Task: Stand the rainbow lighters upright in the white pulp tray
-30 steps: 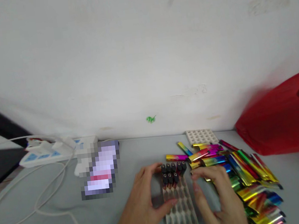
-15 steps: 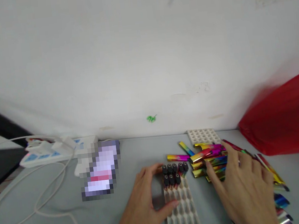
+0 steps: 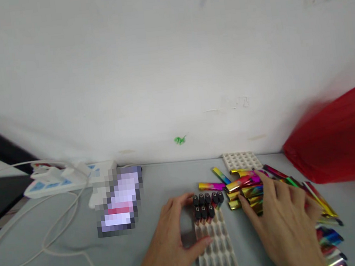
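Observation:
A pale tray point(image 3: 215, 248) with rows of small pockets lies in front of me. Several tubes with black ends point(image 3: 203, 205) stand upright in its far rows. My left hand point(image 3: 176, 235) grips the tray's left side, thumb across the pockets and fingertips by the far black ends. To the right is a loose pile of shiny rainbow-coloured tubes point(image 3: 242, 183), gold, red, purple and blue. Over that pile my right hand point(image 3: 283, 219) is spread, thumb and forefinger apart at several tubes. Its palm hides part of the pile, and no tube is lifted.
A second pale pocketed tray point(image 3: 242, 161) lies by the wall behind the pile. At far right stands a red bag point(image 3: 339, 144). On the left are a power strip point(image 3: 51, 188) with plugs, a blurred-out phone point(image 3: 121, 201) and a looping white cable point(image 3: 44, 242).
My right hand has shifted slightly left over the pile, uncovering more tubes at its right. My left hand and the tray stay where they were.

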The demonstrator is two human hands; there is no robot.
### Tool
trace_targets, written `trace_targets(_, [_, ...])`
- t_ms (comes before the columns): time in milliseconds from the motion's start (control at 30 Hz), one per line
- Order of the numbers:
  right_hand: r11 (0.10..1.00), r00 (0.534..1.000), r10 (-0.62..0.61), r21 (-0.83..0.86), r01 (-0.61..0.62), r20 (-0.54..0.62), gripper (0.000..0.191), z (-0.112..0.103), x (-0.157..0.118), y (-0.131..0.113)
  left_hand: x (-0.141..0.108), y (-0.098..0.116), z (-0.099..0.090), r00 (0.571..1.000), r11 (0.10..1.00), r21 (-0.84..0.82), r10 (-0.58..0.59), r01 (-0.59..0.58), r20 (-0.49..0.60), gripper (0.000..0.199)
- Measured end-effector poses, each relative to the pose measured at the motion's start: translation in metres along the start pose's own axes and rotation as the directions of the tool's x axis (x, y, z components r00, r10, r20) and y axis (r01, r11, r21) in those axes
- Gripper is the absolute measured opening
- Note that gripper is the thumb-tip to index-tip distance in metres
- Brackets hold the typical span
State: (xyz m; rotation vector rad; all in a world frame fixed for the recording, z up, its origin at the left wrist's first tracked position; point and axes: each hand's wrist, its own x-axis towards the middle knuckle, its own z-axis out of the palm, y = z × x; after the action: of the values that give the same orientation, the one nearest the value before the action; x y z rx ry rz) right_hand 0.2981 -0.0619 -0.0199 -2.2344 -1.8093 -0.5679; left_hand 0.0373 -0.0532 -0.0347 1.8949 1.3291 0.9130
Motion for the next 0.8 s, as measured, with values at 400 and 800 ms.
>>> trace_targets(400, [1.0,1.0,0.0,0.003,0.0,-0.014,0.056,0.0042,-0.0018,0.0022,0.0008,0.0055,-0.0038,0.999,1.0,0.005,-0.026,0.026,0.018,0.074])
trace_targets(800, [0.996,0.998,-0.01,0.091,0.015,-0.057,0.05,0.0027,0.0006,0.0041,0.0025,0.0069,-0.0038,0.999,1.0,-0.006,-0.027,0.027,0.028,0.074])
